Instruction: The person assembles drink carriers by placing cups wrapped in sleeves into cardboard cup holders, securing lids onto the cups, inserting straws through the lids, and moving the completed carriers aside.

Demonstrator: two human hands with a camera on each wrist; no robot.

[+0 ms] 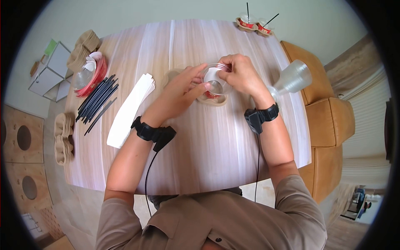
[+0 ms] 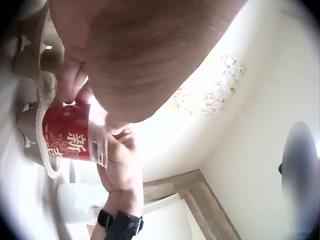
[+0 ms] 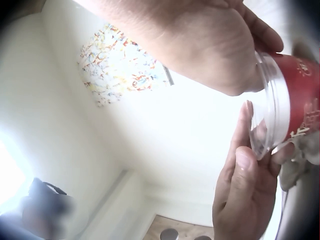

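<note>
A clear plastic cup with a red sleeve stands in a brown pulp carrier, its open rim up. My left hand holds the cup's side near the rim, thumb toward the top; in the right wrist view the left hand is at the clear rim. With curled fingers and thumb, my right hand grips the rim's far right side. Something white shows inside the cup, partly behind the right fingers; what it is, I cannot tell.
Black straws, white paper strips, red sleeves and stacked carriers lie left. Nested clear cups lie right. Two filled carrier places with cups and straws stand at the far right edge.
</note>
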